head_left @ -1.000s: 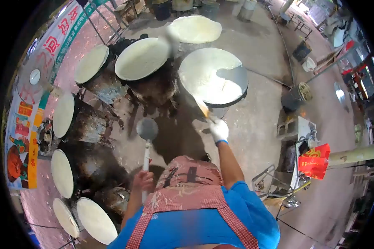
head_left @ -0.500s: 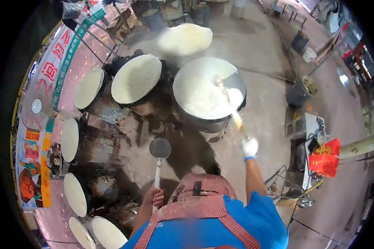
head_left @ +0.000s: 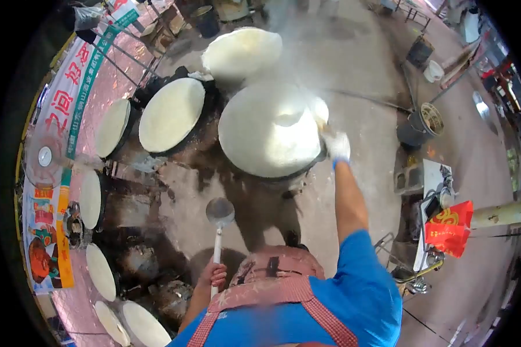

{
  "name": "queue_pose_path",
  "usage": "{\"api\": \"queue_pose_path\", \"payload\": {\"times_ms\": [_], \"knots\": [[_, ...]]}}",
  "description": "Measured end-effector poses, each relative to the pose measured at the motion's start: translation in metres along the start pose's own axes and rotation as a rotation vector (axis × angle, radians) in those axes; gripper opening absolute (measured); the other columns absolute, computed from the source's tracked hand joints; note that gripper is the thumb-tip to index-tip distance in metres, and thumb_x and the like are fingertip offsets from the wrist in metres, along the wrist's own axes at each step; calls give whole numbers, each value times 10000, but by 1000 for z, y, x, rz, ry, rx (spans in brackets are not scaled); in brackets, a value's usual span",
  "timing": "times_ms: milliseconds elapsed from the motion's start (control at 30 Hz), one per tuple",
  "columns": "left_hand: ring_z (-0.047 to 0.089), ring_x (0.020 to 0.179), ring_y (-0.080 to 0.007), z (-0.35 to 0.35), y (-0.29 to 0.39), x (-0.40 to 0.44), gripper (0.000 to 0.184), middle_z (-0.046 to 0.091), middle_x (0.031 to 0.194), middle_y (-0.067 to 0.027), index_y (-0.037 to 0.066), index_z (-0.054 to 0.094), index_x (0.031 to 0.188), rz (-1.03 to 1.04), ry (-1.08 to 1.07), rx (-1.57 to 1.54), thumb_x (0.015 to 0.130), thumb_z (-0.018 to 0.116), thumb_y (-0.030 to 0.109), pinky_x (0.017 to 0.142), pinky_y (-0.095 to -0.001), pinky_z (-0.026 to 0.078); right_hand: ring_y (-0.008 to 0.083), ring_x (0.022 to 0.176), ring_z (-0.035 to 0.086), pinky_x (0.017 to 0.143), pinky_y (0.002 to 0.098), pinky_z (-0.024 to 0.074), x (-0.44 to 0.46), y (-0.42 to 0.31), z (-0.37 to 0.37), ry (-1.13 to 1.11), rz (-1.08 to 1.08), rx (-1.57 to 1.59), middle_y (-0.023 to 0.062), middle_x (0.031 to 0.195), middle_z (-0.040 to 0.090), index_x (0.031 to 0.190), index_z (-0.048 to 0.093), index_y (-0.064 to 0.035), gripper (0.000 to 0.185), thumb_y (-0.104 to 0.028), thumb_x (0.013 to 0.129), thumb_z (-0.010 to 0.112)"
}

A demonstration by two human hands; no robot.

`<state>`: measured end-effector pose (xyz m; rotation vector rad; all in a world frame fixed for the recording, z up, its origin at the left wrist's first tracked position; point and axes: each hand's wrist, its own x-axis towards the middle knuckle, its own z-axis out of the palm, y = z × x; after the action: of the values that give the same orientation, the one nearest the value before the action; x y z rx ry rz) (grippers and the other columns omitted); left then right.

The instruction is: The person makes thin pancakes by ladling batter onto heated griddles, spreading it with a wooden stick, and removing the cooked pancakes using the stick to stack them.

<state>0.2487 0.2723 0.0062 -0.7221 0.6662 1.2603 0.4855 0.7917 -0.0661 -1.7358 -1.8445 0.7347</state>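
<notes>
My left hand (head_left: 215, 274), closed round a pale handle, holds a ladle (head_left: 220, 212) with a round grey bowl, low in front of the apron. Stretched forward, my right hand (head_left: 337, 146) wears a white glove and grips a wooden-handled spreader (head_left: 323, 123) at the right edge of a large round griddle (head_left: 260, 136). The spreader's working end is blurred by steam and glare. A thin whitish layer of batter covers the griddle nearly edge to edge, with a bright sunlit patch at its right.
More round griddles with pale sheets stand in an arc: one behind (head_left: 243, 52), one at the left (head_left: 172, 115), several down the left side. At right are a black bucket (head_left: 417, 132), a white bucket (head_left: 433, 72), and a narrow table with a red bag (head_left: 449, 228). A banner (head_left: 69, 110) hangs left.
My right hand has moved forward and left, up to the griddle's edge. The grey bare area at the griddle's upper right is now whitish. My left hand still holds the ladle.
</notes>
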Motion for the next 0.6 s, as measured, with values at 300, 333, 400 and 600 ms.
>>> {"api": "queue_pose_path", "payload": {"times_ms": [300, 333, 400, 600], "knots": [[296, 394, -67, -15, 23, -17, 72, 293, 532, 39, 108, 473, 948, -36, 36, -5, 906, 414, 108, 326, -208, 262, 155, 643, 589, 619, 317, 469, -128, -45, 14, -291, 192, 518, 101, 730, 654, 879, 676, -3, 242, -192, 730, 692], [299, 389, -66, -26, 36, -17, 174, 288, 513, 40, 107, 417, 758, -158, -35, -7, 922, 405, 164, 319, -210, 265, 143, 579, 576, 556, 303, 469, -138, -59, -13, -342, 211, 418, 84, 694, 644, 884, 679, -14, 213, -164, 733, 687], [301, 373, -75, -16, 43, -36, 258, 303, 493, 27, 112, 402, 690, 23, 31, 297, 931, 394, 205, 306, -219, 275, 104, 486, 518, 423, 276, 408, -135, -33, -30, -67, 231, 805, 32, 605, 586, 852, 674, -25, 190, -194, 766, 658], [317, 373, -92, -43, 77, -33, 300, 316, 508, 18, 111, 393, 642, -53, -27, -53, 925, 381, 208, 293, -239, 283, 76, 418, 392, 344, 244, 291, -219, -51, 21, -277, 579, 986, -9, 564, 498, 820, 673, -68, 179, -229, 745, 697]]}}
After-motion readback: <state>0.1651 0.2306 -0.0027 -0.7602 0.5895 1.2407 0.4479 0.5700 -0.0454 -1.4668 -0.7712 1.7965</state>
